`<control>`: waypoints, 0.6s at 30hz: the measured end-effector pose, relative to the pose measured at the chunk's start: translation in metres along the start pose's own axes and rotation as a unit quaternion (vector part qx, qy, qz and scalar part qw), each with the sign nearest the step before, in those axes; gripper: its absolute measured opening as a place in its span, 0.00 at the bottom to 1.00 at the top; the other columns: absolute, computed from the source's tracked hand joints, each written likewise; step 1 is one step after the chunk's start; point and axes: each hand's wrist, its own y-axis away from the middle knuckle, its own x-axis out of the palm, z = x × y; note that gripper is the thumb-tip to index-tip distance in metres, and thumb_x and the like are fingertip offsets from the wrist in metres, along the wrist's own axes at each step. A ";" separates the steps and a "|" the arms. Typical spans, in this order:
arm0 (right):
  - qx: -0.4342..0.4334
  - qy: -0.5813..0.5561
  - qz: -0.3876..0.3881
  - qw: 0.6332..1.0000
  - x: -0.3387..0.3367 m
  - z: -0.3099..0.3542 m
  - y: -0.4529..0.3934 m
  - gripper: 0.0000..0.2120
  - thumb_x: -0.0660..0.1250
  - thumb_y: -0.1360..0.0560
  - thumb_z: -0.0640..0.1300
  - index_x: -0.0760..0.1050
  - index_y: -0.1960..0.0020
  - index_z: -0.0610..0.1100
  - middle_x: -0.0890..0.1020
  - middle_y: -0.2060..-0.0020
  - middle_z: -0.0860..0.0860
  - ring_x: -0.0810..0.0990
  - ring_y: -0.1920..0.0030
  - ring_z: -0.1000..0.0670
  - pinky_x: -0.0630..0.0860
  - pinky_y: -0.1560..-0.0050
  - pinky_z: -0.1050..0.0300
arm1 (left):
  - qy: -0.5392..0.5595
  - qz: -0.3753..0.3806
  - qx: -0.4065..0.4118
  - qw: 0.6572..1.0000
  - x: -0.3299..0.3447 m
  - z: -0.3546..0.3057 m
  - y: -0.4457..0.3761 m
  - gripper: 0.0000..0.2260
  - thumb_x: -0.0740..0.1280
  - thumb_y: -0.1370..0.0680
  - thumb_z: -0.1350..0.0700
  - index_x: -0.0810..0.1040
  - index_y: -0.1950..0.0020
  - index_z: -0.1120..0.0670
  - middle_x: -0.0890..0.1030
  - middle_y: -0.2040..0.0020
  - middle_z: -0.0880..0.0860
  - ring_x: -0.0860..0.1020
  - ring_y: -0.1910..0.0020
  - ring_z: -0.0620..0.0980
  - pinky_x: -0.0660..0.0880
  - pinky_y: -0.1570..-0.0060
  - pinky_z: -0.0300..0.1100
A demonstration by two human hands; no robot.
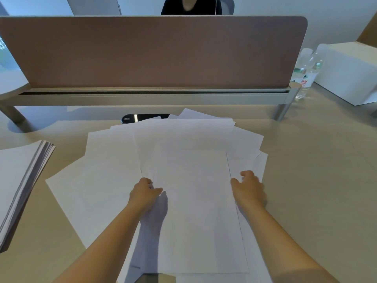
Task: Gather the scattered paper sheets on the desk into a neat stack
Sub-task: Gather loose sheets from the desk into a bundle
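Several white paper sheets (183, 144) lie fanned and overlapping across the middle of the beige desk (316, 170). A partly squared bundle of sheets (200, 211) lies on top, nearest me. My left hand (144, 193) pinches the left edge of that bundle, thumb on top and fingers curled beneath. My right hand (248, 187) is at the bundle's right edge, with its fingers curled at the edge of the paper. Both forearms reach in from the bottom of the view.
A thick separate paper stack (18, 180) lies at the left desk edge. A brown divider panel (153, 52) stands across the back, with a dark oval object (132, 118) below it. Water bottles (306, 72) and a white box (350, 72) stand at the right. A person sits behind the divider.
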 end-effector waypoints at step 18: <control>-0.013 -0.053 0.145 0.988 0.019 0.007 -0.013 0.07 0.61 0.26 0.36 0.70 0.48 0.41 0.72 0.66 0.50 0.71 0.67 0.52 0.65 0.70 0.62 | 0.088 0.051 -0.085 0.991 -0.007 0.004 -0.005 0.07 0.68 0.27 0.63 0.72 0.64 0.61 0.76 0.61 0.60 0.75 0.62 0.57 0.73 0.62 0.43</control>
